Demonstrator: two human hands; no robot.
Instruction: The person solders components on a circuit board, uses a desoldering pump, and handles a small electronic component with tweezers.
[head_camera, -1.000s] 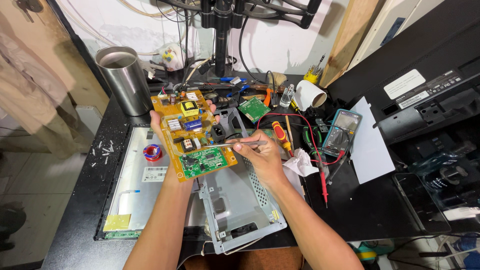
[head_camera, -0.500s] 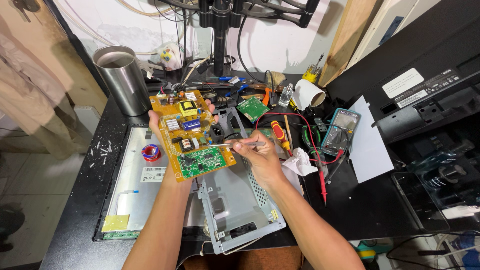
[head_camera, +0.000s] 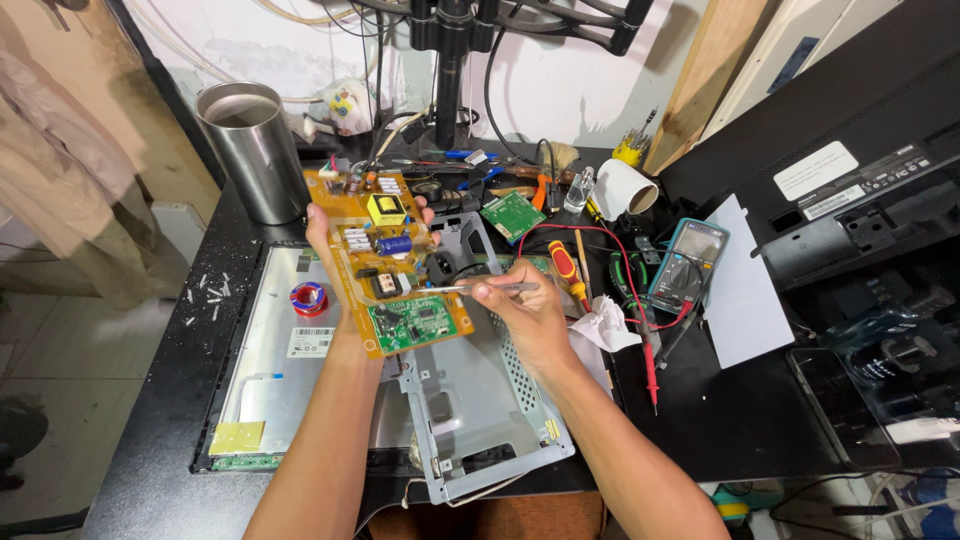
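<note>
Left hand (head_camera: 335, 268) grips an orange-brown circuit board (head_camera: 385, 262) from behind, fingers curled round its edges, and holds it raised and tilted just left of the frame's centre — above the bench, not resting on it. That board carries a yellow transformer (head_camera: 386, 209) near its top, a blue capacitor (head_camera: 395, 244) below that, and a green section (head_camera: 412, 322) at its lower end. Right hand (head_camera: 530, 315), at the centre of the frame, is pinched shut on a pair of slim metal tweezers (head_camera: 470, 288); their tip lies across the board's right edge, just above the green section.

Beneath both forearms sits a grey perforated metal chassis (head_camera: 480, 400), lying on a flat display panel (head_camera: 275, 370) that stretches toward the lower left. A small roll of red and blue tape (head_camera: 309, 298) rests on the panel, just left of the raised board. In the upper left stands a steel cylinder (head_camera: 252, 150).

Right of the hands — a red-and-yellow screwdriver (head_camera: 566, 272), a crumpled white tissue (head_camera: 605, 328), a multimeter (head_camera: 687, 265) with red and black leads, and a white sheet of paper (head_camera: 745, 295). A second, small green board (head_camera: 513, 215) lies upper centre, near a roll of white tape (head_camera: 627, 188). A black monitor housing (head_camera: 850, 200) fills the right side of the frame.
</note>
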